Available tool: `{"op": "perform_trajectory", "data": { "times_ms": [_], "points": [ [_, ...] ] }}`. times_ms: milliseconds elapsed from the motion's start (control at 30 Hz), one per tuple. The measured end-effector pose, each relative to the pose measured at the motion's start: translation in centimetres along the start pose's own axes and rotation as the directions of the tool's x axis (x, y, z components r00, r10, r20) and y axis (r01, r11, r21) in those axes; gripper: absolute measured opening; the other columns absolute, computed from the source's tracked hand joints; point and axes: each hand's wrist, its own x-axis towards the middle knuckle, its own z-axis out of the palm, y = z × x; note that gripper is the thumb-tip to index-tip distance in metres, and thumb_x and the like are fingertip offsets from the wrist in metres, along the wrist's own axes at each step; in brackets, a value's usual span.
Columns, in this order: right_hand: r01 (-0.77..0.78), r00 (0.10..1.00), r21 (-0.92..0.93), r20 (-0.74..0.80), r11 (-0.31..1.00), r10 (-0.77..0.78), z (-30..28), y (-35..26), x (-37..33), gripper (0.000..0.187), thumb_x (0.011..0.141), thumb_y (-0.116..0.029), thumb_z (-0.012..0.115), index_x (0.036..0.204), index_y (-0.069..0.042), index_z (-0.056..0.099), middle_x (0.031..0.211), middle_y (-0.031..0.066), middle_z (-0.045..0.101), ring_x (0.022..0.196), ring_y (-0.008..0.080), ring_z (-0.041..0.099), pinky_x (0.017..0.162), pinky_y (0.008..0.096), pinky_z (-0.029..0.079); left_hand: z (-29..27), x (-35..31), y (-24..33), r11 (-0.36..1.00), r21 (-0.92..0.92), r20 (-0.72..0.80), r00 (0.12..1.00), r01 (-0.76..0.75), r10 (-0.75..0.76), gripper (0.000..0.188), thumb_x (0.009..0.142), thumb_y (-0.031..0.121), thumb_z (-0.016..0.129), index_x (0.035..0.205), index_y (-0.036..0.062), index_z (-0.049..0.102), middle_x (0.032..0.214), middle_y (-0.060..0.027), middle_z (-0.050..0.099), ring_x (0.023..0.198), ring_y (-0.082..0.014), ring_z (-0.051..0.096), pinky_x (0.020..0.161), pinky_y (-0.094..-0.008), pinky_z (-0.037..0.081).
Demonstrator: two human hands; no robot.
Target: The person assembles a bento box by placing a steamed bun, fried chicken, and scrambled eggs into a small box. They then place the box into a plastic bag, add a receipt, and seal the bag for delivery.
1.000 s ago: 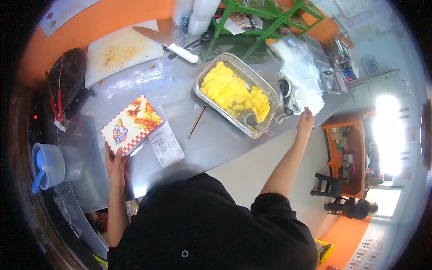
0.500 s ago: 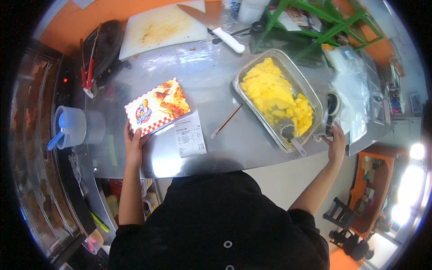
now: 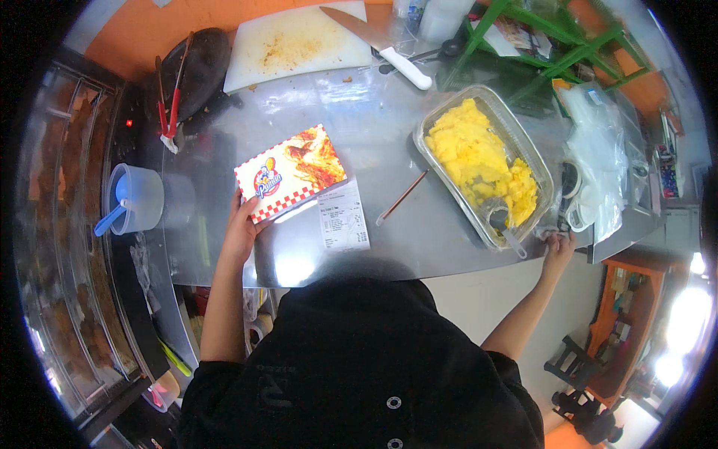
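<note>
A person in a black shirt stands at a metal bench. The left hand has its grip closed on the lower left corner of a printed cardboard food box, which overlaps a paper receipt. The right hand is at the bench's edge near clear plastic bags; whether its grip holds anything cannot be told. Beyond are a foil tray of yellow food, and a white-handled knife partly across a stained cutting board.

Orange wall; pale floor
</note>
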Motion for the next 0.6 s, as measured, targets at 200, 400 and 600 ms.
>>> {"op": "perform_trajectory", "data": {
  "times_ms": [200, 400, 600],
  "points": [
    [-0.101, 0.976, 0.157, -0.177, 0.982, 0.129, -4.6, -7.8, -2.1, 0.021, 0.093, -0.018, 0.058, 0.089, 0.002, 0.063, 0.105, 0.0098, 0.060, 0.095, 0.0213, 0.057, 0.080, 0.0308, 0.047, 0.8, 0.3, 2.2, 0.997, 0.030, 0.159, 0.985, 0.066, -0.070, 0.056, 0.089, 0.034, 0.062, 0.132, 0.0028, 0.044, 0.115, -0.0101, 0.062, 0.101, -0.0182, 0.063, 0.082, -0.0367, 0.054],
    [-0.144, 0.988, 0.690, 0.144, 0.709, 0.061, -0.5, -26.5, -5.5, 0.020, 0.096, -0.024, 0.056, 0.092, -0.005, 0.062, 0.083, 0.0019, 0.060, 0.074, 0.0119, 0.056, 0.067, 0.0259, 0.045, 3.1, -1.0, 3.5, 0.913, -0.315, 0.231, 0.954, 0.259, -0.191, 0.048, 0.091, 0.033, 0.058, 0.126, 0.0023, 0.047, 0.109, -0.0149, 0.065, 0.085, -0.0232, 0.070, 0.062, -0.0341, 0.063],
    [-0.254, 0.683, 0.784, 0.560, 0.566, -0.469, 5.6, -42.8, -10.6, 0.017, 0.092, -0.015, 0.061, 0.081, -0.002, 0.063, 0.066, -0.0008, 0.056, 0.061, 0.0059, 0.052, 0.055, 0.0230, 0.041, 3.5, -2.6, 4.4, 0.835, -0.409, 0.274, 0.922, 0.368, -0.272, 0.046, 0.094, 0.032, 0.052, 0.128, 0.0019, 0.044, 0.109, -0.0178, 0.064, 0.086, -0.0274, 0.069, 0.065, -0.0384, 0.064]
  ]
}}
